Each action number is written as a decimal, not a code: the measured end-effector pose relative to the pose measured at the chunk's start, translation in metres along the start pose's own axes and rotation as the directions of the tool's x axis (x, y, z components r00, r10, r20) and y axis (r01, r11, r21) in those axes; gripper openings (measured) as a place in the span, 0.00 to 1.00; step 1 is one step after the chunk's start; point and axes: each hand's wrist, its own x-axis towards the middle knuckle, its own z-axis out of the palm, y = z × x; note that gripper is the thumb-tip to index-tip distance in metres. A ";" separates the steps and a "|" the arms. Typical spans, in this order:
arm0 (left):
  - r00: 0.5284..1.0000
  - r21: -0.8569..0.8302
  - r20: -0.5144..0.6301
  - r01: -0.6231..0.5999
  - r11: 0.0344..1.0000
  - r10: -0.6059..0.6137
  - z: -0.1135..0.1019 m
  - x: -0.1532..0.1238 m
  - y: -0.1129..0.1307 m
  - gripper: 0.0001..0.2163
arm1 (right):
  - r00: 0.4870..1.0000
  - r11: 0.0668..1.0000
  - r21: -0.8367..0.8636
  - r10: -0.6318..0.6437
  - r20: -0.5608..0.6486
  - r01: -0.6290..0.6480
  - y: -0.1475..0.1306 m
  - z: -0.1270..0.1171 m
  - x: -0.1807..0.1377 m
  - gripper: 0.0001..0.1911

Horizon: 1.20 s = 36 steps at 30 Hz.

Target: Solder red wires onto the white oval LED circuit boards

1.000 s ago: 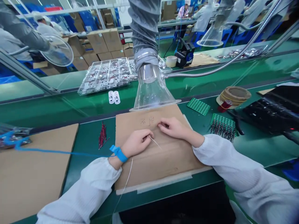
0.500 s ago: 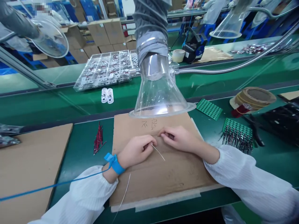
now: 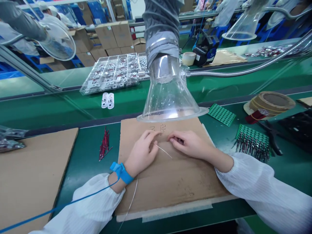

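My left hand point(image 3: 142, 152), with a blue strap point(image 3: 124, 173) round the wrist, is above the cardboard sheet point(image 3: 170, 182). A thin silvery wire point(image 3: 164, 151), like solder wire, runs through it. One end sticks out between thumb and index finger, which are spread apart; the rest trails from under the wrist toward the front edge. How the other fingers grip the wire is hidden. My right hand point(image 3: 190, 143) rests on the cardboard just to the right, thumb and index finger pinched together. Anything between those fingertips is too small to make out.
A clear fume hood point(image 3: 170, 97) hangs low over the cardboard. Red wires point(image 3: 104, 146) lie to the left. On the right are a green circuit panel point(image 3: 221, 114), another panel with wires point(image 3: 253, 138), a tape roll point(image 3: 270, 104) and dark pliers point(image 3: 274, 139).
My left thumb and index finger have spread apart, and the hand has shifted slightly left. The wire's free end has moved up a little. My right hand keeps its pinch.
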 end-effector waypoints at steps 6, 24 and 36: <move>0.985 0.221 0.170 -0.051 0.974 0.013 0.005 0.000 0.003 0.18 | 1.000 1.000 -0.020 -0.010 -0.007 0.010 -0.001 0.004 0.001 0.12; 0.972 0.444 0.226 -0.039 0.895 -0.070 -0.005 0.023 0.009 0.07 | 0.999 0.999 -0.012 -0.037 -0.014 0.037 0.000 0.003 -0.002 0.11; 0.997 0.253 0.075 0.009 0.968 -0.029 -0.002 0.020 -0.003 0.08 | 1.000 0.999 -0.018 -0.029 0.004 0.029 -0.003 0.000 -0.001 0.10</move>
